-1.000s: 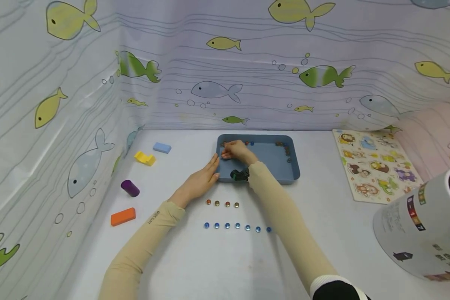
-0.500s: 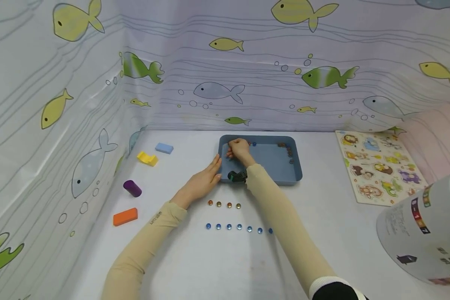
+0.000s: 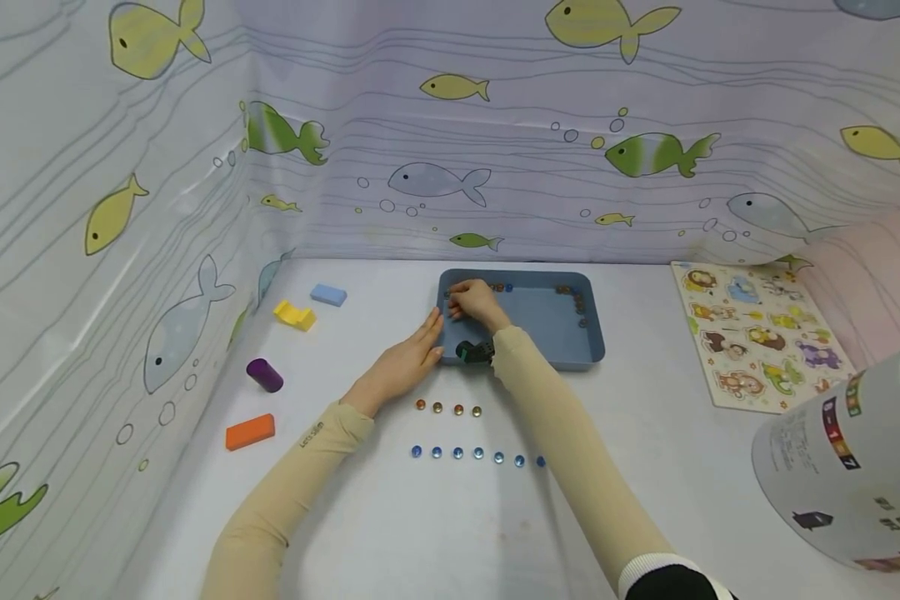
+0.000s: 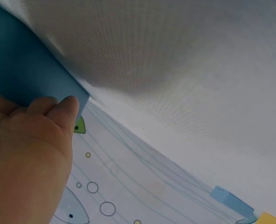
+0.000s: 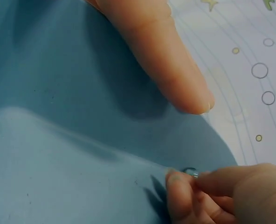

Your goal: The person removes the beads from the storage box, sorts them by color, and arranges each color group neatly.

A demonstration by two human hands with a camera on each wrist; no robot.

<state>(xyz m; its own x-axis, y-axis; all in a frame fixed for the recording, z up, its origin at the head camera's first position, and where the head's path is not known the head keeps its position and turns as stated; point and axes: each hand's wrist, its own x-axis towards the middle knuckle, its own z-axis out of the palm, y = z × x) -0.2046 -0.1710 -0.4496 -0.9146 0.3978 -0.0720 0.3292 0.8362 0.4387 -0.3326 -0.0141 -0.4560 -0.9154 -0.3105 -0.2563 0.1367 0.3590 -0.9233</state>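
- R hand [image 3: 474,302]: curled fingers [image 5: 179,196] pinching glass-like bead [image 5: 190,171] in tray [image 3: 540,333], nr wall.
- Bead prob. light, hard, slippery; best hold: opp. edges.
- L hand [image 3: 401,365]: fingers straight, approx. tog., against tray side.

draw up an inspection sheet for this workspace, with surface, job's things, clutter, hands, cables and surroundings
Surface: white tabletop, visible around the items.
Job's things: blue-grey tray with small beads along its far and right sides; on the table, an amber-and-reddish bead row and, nearer the person, a blue bead row.
Clutter: light blue block, yellow block, purple cylinder and orange block at left; animal-picture board and white printed container at right.
Left hand: fingers extended against the tray's left side.
Right hand: in the tray, fingertips at a bead; firm grip unclear.
Cables: nothing seen.
Surroundings: fish-print sheeting behind and at both sides.
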